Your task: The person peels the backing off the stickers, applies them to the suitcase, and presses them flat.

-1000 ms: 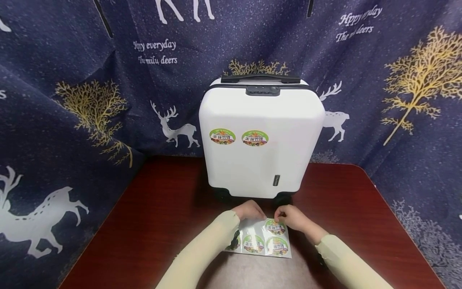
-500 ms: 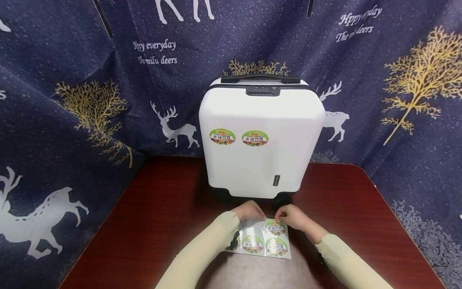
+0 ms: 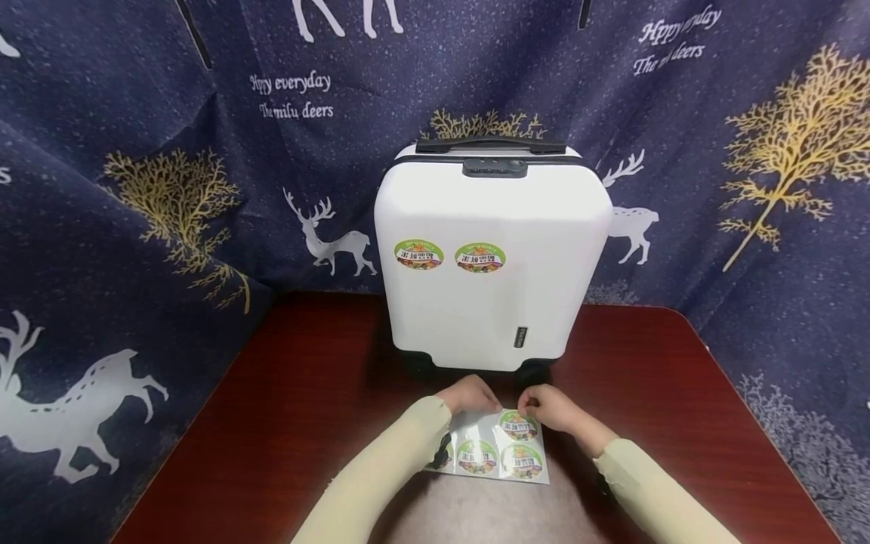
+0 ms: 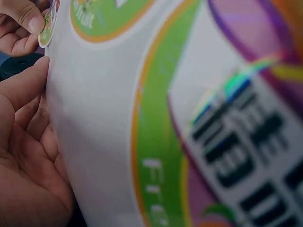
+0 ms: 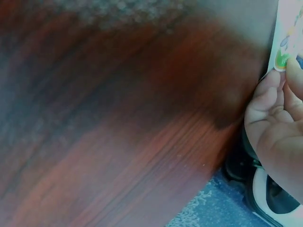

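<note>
A glossy sheet of round fruit stickers (image 3: 485,474) is in front of the suitcase, tilted up at its far edge. My left hand (image 3: 470,396) holds that far edge, thumb along the border and fingers curled behind, as the left wrist view shows. At the top right corner my right hand (image 3: 549,406) pinches the upper rim of a green-bordered sticker (image 3: 519,428) between thumb and forefinger. The right wrist view has this sticker's green rim (image 5: 282,61) right at the fingertips. Other stickers (image 3: 477,458) lie along the near row; my left sleeve and wrist hide the sheet's left part.
A white suitcase (image 3: 489,302) with black handle and wheels stands upright just beyond both hands. Two matching stickers (image 3: 418,255) are on its front, side by side. The dark red table (image 3: 306,393) reaches back to a blue deer-print curtain (image 3: 204,91).
Both hands stay almost where they were, with the sheet's corner and the sticker's rim still between the fingers. The whole view shifts very slightly.
</note>
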